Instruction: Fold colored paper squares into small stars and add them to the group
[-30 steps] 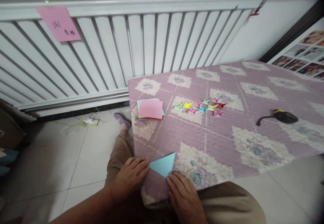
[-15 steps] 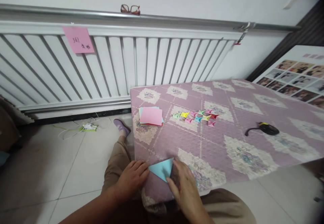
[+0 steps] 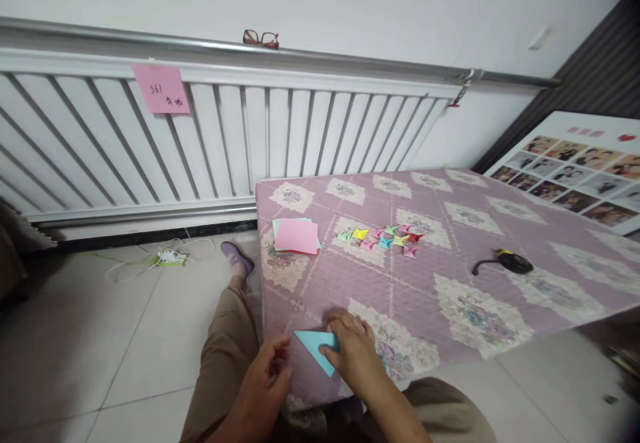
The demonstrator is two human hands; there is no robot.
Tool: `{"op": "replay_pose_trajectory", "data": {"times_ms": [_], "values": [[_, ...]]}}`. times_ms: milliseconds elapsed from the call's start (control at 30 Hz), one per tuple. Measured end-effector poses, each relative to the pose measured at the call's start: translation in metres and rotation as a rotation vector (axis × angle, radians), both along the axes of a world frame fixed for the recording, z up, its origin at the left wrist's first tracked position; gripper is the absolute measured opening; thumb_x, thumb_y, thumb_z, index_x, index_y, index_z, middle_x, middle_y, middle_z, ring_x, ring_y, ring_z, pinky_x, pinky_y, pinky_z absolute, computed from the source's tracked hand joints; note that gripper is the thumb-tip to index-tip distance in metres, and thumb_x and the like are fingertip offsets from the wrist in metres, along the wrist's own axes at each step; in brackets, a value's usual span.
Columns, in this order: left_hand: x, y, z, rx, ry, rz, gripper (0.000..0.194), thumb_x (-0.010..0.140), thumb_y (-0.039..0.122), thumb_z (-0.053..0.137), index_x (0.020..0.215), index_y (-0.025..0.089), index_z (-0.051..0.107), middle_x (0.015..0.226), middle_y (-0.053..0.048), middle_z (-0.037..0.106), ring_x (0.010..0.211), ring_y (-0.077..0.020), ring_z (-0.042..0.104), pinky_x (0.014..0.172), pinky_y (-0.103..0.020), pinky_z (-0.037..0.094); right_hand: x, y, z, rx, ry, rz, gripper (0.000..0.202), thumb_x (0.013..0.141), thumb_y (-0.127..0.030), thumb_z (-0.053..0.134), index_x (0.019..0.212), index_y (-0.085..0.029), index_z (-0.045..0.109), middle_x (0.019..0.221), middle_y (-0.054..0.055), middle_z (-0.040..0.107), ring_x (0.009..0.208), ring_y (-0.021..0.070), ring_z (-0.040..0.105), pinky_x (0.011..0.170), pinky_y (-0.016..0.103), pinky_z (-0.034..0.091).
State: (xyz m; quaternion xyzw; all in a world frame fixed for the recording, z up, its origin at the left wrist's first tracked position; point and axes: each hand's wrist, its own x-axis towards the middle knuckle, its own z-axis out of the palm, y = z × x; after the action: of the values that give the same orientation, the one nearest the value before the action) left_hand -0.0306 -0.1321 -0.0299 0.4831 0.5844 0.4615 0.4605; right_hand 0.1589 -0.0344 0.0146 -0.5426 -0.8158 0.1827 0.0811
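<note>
A light blue sheet of paper [image 3: 319, 347], folded into a triangle, lies near the front left corner of the cloth-covered surface. My right hand [image 3: 351, 351] grips its right side, thumb on top and fingers behind, so that part of the paper is hidden. Just left of the paper is my left hand [image 3: 270, 373], its fingers curled but apart, touching nothing. Farther back sits a stack of coloured paper [image 3: 297, 236] with a pink sheet on top. Several small folded paper pieces [image 3: 385, 242] in green, yellow, pink, blue and red stand in a cluster to its right.
The purple patterned cloth [image 3: 420, 309] covers the surface. A black and yellow object with a strap [image 3: 515, 261] lies on the right. Behind runs a white radiator [image 3: 280, 129] with glasses [image 3: 261, 39] on its pipe. A power strip [image 3: 170, 257] lies on the floor at left.
My left hand has let go of the paper's left corner and drawn back. My right hand has closed over the right side of the triangle, which has turned slightly. The view has shifted.
</note>
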Motion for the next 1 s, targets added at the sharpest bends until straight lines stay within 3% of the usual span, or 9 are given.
{"op": "replay_pose_trajectory", "data": {"times_ms": [100, 200, 333, 433, 567, 700, 867, 1000], "values": [[0.017, 0.001, -0.006, -0.138, -0.353, -0.010, 0.050, 0.073, 0.018, 0.058, 0.123, 0.018, 0.050, 0.115, -0.011, 0.057, 0.105, -0.0229, 0.054, 0.094, -0.036, 0.041, 0.002, -0.004, 0.000, -0.027, 0.069, -0.050, 0.008, 0.070, -0.022, 0.063, 0.076, -0.023, 0.058, 0.115, 0.004, 0.063, 0.117, 0.0259, 0.049, 0.101, 0.051, 0.019], [0.027, 0.007, -0.009, -0.198, -0.506, -0.065, 0.060, 0.067, 0.022, 0.067, 0.124, 0.018, 0.049, 0.117, -0.011, 0.055, 0.103, -0.0225, 0.054, 0.094, -0.036, 0.039, 0.005, -0.009, 0.004, -0.033, 0.167, -0.054, 0.008, 0.070, -0.022, 0.063, 0.069, -0.022, 0.055, 0.114, 0.005, 0.064, 0.114, 0.0270, 0.051, 0.098, 0.052, 0.022], [0.036, 0.015, 0.005, -0.159, -0.553, -0.128, 0.048, 0.068, 0.027, 0.070, 0.114, 0.019, 0.057, 0.109, -0.008, 0.058, 0.103, -0.0219, 0.053, 0.091, -0.033, 0.038, 0.006, -0.018, 0.015, 0.020, 0.276, -0.012, 0.010, 0.071, -0.023, 0.063, 0.067, -0.022, 0.055, 0.112, 0.005, 0.064, 0.115, 0.0278, 0.050, 0.099, 0.054, 0.021], [0.040, 0.020, 0.019, -0.125, -0.512, -0.141, 0.030, 0.074, 0.033, 0.067, 0.100, 0.018, 0.062, 0.089, -0.003, 0.061, 0.085, -0.0172, 0.055, 0.075, -0.027, 0.041, 0.002, -0.027, 0.026, 0.052, 0.319, 0.003, 0.009, 0.071, -0.021, 0.064, 0.067, -0.023, 0.056, 0.110, 0.004, 0.065, 0.114, 0.0277, 0.051, 0.100, 0.055, 0.020], [0.037, 0.024, 0.023, -0.142, -0.526, -0.096, 0.028, 0.077, 0.042, 0.066, 0.086, 0.017, 0.063, 0.072, 0.000, 0.058, 0.066, -0.0125, 0.050, 0.062, -0.023, 0.038, -0.006, -0.036, 0.036, 0.050, 0.412, 0.041, 0.011, 0.073, -0.021, 0.063, 0.067, -0.022, 0.054, 0.101, 0.004, 0.066, 0.103, 0.0245, 0.056, 0.094, 0.045, 0.034], [0.031, 0.022, 0.017, -0.139, -0.639, -0.093, 0.030, 0.076, 0.045, 0.069, 0.082, 0.016, 0.063, 0.069, 0.000, 0.058, 0.064, -0.0118, 0.049, 0.063, -0.023, 0.039, -0.010, -0.044, 0.045, -0.125, 0.561, 0.065, 0.003, 0.077, -0.021, 0.058, 0.077, -0.023, 0.056, 0.095, 0.003, 0.065, 0.091, 0.0193, 0.059, 0.081, 0.032, 0.043], [0.027, 0.019, 0.024, -0.166, -0.736, -0.128, 0.032, 0.078, 0.043, 0.067, 0.092, 0.015, 0.065, 0.072, -0.002, 0.059, 0.066, -0.0118, 0.050, 0.063, -0.023, 0.038, -0.005, -0.048, 0.050, -0.451, 0.901, -0.100, 0.039, 0.079, -0.040, 0.063, 0.112, -0.025, 0.050, 0.104, 0.005, 0.064, 0.096, 0.0191, 0.061, 0.084, 0.031, 0.046], [0.026, 0.016, 0.036, -0.223, -0.732, -0.148, 0.036, 0.076, 0.045, 0.070, 0.091, 0.013, 0.065, 0.072, -0.002, 0.059, 0.065, -0.0117, 0.051, 0.061, -0.023, 0.037, -0.002, -0.046, 0.052, -0.638, 1.102, -0.160, 0.037, 0.079, -0.051, 0.063, 0.101, -0.023, 0.055, 0.092, 0.002, 0.063, 0.081, 0.0158, 0.062, 0.072, 0.027, 0.048]]}}
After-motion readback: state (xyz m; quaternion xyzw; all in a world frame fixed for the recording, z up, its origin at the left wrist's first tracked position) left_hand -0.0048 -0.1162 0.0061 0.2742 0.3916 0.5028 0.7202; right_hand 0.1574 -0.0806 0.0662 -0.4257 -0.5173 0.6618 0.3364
